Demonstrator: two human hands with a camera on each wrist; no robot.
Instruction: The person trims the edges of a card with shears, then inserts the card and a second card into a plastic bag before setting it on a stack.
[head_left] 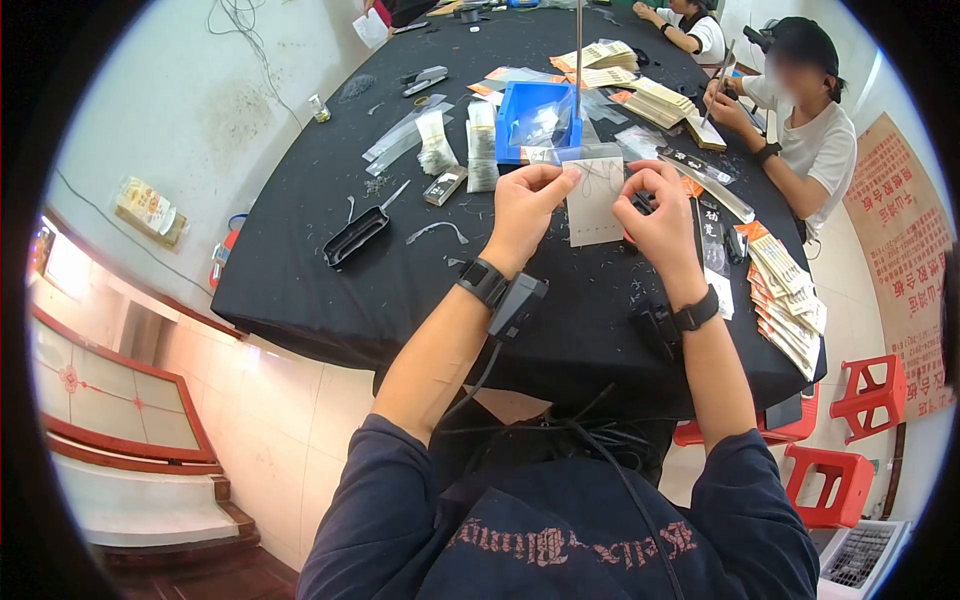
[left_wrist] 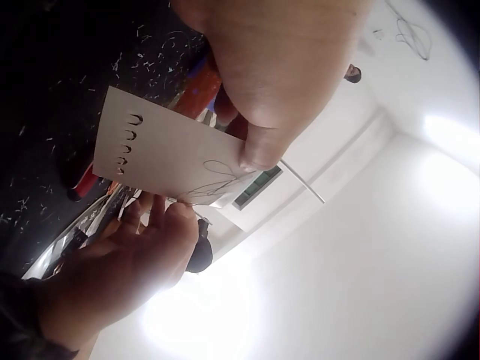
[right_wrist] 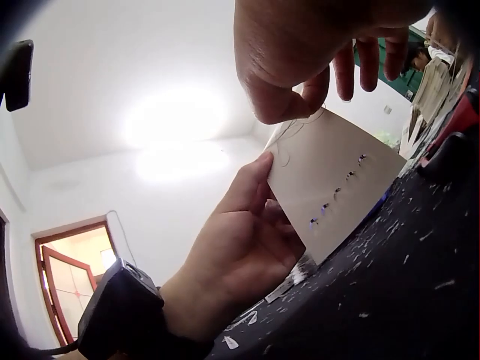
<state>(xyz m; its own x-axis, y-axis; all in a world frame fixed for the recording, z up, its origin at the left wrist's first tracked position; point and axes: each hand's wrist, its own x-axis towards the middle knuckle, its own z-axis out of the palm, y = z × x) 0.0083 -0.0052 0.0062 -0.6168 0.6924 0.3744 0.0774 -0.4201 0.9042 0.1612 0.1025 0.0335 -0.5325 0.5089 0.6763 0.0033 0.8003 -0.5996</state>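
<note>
A small white card (head_left: 597, 218) is upright between the hands over the black table. My left hand (head_left: 525, 212) pinches its upper left corner between thumb and fingers. Thin line (left_wrist: 217, 178) lies in loose loops across the card's upper part. My right hand (head_left: 662, 218) is at the upper right edge, thumb and index finger pinching the line there. Its other fingers hang apart from the card in the right wrist view. A row of small dark hook-like bits (right_wrist: 337, 193) runs along the card's lower end.
Beyond the card stands a blue bin (head_left: 508, 125) with clear bags inside. A black open case (head_left: 357, 237), a small box (head_left: 445, 186) and a stapler (head_left: 425, 80) lie left. Orange-and-cream packets (head_left: 785, 290) are stacked right. Another person (head_left: 815, 150) sits at the right.
</note>
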